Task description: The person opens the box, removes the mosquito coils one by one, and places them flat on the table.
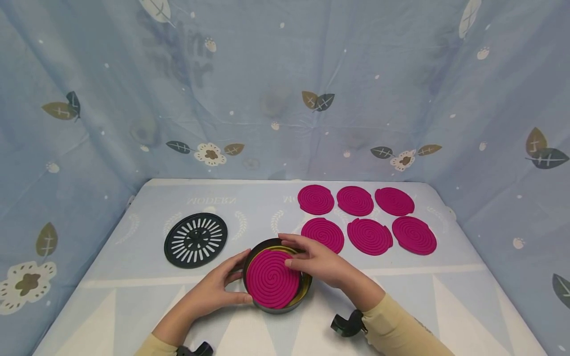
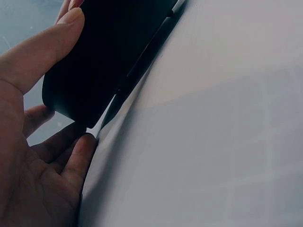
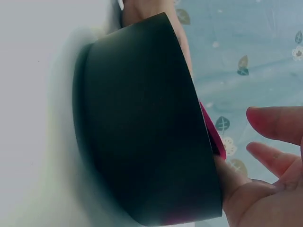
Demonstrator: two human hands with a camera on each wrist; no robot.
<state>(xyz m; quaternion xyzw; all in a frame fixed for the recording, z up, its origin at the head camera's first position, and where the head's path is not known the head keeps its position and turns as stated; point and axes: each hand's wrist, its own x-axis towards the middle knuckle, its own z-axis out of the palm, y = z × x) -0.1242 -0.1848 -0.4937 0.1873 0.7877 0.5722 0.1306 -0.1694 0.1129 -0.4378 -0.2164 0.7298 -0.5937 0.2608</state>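
A magenta mosquito coil (image 1: 271,279) lies tilted in a round black tin (image 1: 278,310), overlapping its left rim, with a yellow inside showing at the edges. My left hand (image 1: 218,289) holds the tin's left side, thumb near the front and fingers behind; in the left wrist view the thumb presses the dark wall (image 2: 109,52). Over the tin's right rim is my right hand (image 1: 318,259), its thumb by the coil's upper right edge. The right wrist view shows that hand's fingers (image 3: 277,124) spread apart, with the coil's edge (image 3: 213,132) above the rim near the thumb.
A black slotted lid (image 1: 196,241) with a centre knob lies on the table at left. Several more magenta coils (image 1: 369,237) lie in two rows at the back right. Blue patterned cloth (image 1: 276,74) hangs behind and on both sides of the table.
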